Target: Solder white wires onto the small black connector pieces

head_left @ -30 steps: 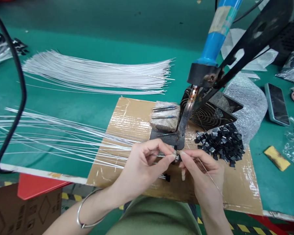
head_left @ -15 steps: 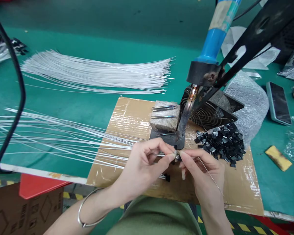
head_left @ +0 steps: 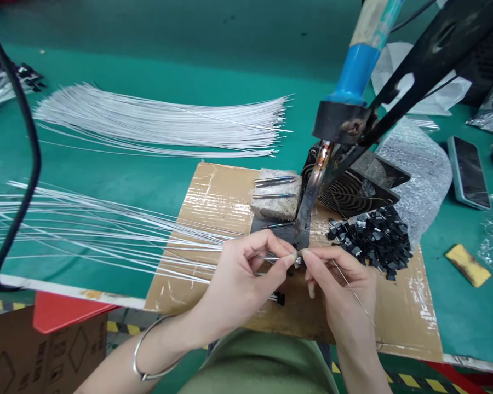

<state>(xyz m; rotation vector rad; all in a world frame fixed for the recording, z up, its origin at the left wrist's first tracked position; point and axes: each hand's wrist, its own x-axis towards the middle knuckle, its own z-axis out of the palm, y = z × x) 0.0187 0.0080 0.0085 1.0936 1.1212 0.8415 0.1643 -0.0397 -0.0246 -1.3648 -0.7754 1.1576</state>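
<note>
Cardboard [head_left: 213,191]: we see it flat on the green table [head_left: 148,65], below both our hands.
Left hand [head_left: 246,279]: over the cardboard's middle, thumb and first finger pinching a small part [head_left: 298,260], too little for us to name.
Right hand [head_left: 347,290]: just beside the left one, pinching a thin wire [head_left: 355,295] that hangs across our palm; its fingertips are at the small part too.
White wires [head_left: 119,230]: partly on the cardboard, sticking out past its left side.
Black bits [head_left: 373,241]: piled on the cardboard's right part.
Hot iron [head_left: 355,71]: tilted, its bent metal end over the cardboard.
Phone [head_left: 469,172] and yellow sponge [head_left: 468,265]: right of the cardboard.
</note>
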